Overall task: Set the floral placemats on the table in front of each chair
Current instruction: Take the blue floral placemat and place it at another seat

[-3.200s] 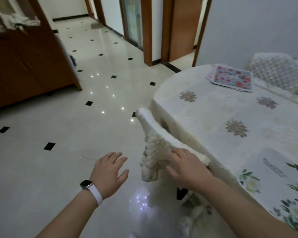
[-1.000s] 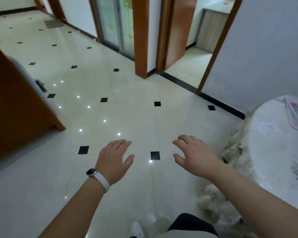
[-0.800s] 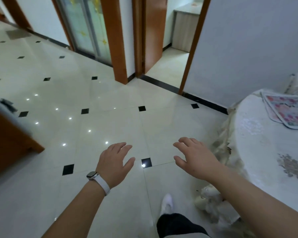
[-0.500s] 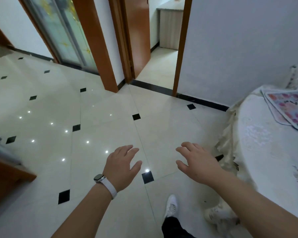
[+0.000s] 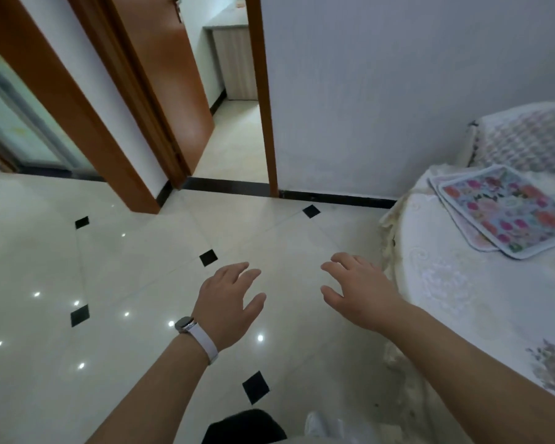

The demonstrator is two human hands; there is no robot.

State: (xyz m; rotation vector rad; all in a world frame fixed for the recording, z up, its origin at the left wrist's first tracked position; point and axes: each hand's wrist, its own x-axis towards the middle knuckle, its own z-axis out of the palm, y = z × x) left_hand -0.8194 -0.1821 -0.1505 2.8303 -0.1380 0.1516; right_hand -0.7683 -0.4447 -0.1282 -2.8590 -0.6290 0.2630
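A stack of floral placemats (image 5: pixel 507 213) with pink and red flowers lies on the table (image 5: pixel 455 299), which is covered in a cream embroidered cloth, at the right. A chair (image 5: pixel 526 136) in a quilted cover stands behind the stack against the wall. My left hand (image 5: pixel 228 302), with a white watch on its wrist, hovers over the floor, fingers spread and empty. My right hand (image 5: pixel 356 293) is also empty with fingers apart, just left of the table's edge and well short of the placemats.
Glossy cream floor tiles (image 5: pixel 109 283) with black diamond insets fill the left and middle. An open wooden door (image 5: pixel 170 91) leads to another room at the back. A grey wall (image 5: pixel 382 91) runs behind the table. My foot in a white shoe (image 5: pixel 327 427) shows at the bottom.
The view has swung right and moved along the table's edge; the placemat stack and the chair behind it are now nearer. My right hand let go of a chair back earlier. Both hands stay empty.
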